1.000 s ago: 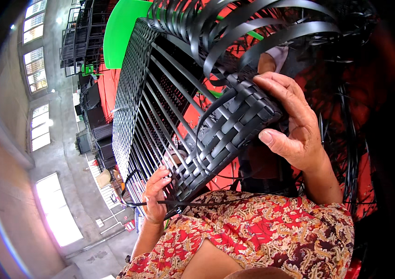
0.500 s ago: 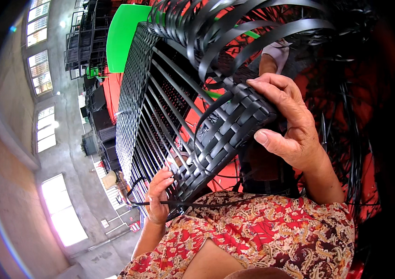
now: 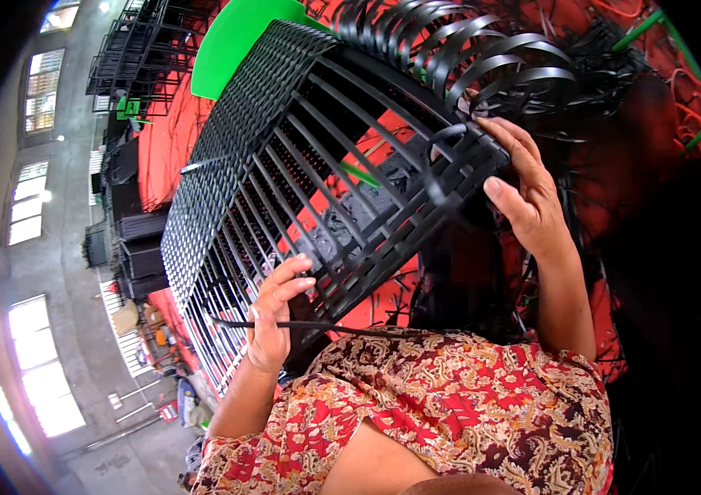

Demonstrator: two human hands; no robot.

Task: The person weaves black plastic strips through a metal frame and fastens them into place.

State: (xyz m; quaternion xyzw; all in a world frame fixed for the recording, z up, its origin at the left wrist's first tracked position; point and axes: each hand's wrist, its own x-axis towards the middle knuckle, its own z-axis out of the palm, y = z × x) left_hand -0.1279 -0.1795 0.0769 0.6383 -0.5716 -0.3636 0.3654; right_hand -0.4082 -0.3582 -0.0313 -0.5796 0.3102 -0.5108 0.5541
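A black frame [image 3: 305, 194], part woven wicker and part bare parallel bars, leans across the middle of the view. My right hand [image 3: 528, 194] grips its right corner, thumb below and fingers over the top. Along the near edge runs a woven band [image 3: 383, 256], with a short loop of strip standing up near the right end. My left hand [image 3: 272, 309] is at the lower left, fingers bent against the near edge by the bars. A thin black plastic strip [image 3: 342, 328] passes through that hand and trails right, in front of the patterned shirt.
A large coil of flat black strip [image 3: 449, 41] lies behind the right corner. Green sheet [image 3: 243, 41] shows at the frame's far end. Red floor [image 3: 161, 148] carries black scraps. Stacked black frames [image 3: 144, 58] stand far left, below windows. A green-framed item [image 3: 643, 33] is at upper right.
The frame has tilted and shifted in view, so more of its bars show and the woven band appears narrower. Both hands stay on it. The coil appears farther right.
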